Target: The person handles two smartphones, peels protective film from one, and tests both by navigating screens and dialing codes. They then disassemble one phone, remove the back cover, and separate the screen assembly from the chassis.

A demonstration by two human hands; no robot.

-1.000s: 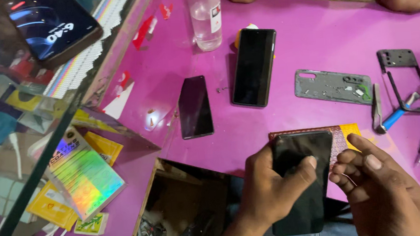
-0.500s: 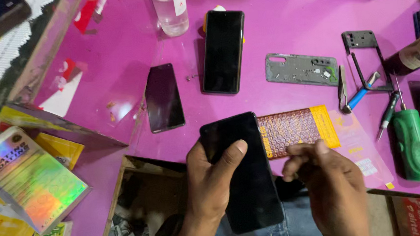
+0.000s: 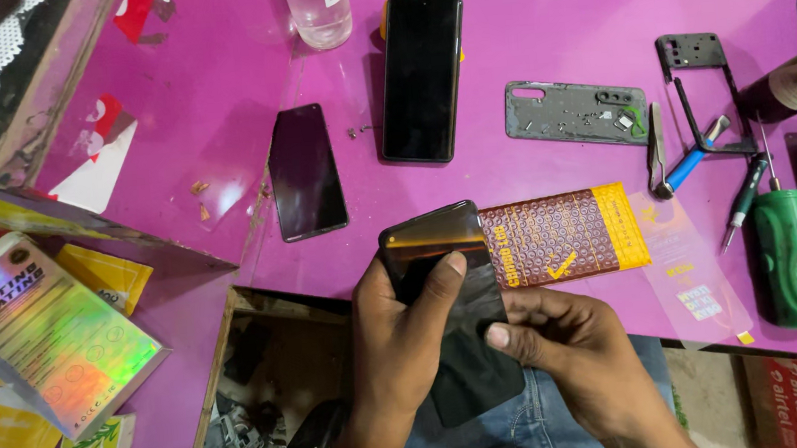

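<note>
My left hand grips a black phone over my lap at the purple bench edge, steadying it while my right hand fingers pinch its side.

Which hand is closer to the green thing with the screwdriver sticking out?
Right. The right hand is below-left of the green holder, apart from it. The left hand is farther left, gripping the black phone.

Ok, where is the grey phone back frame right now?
In the head view the grey back frame lies flat on the purple table, upper right of centre, between the large black phone and the tweezers, above the orange packet.
</note>
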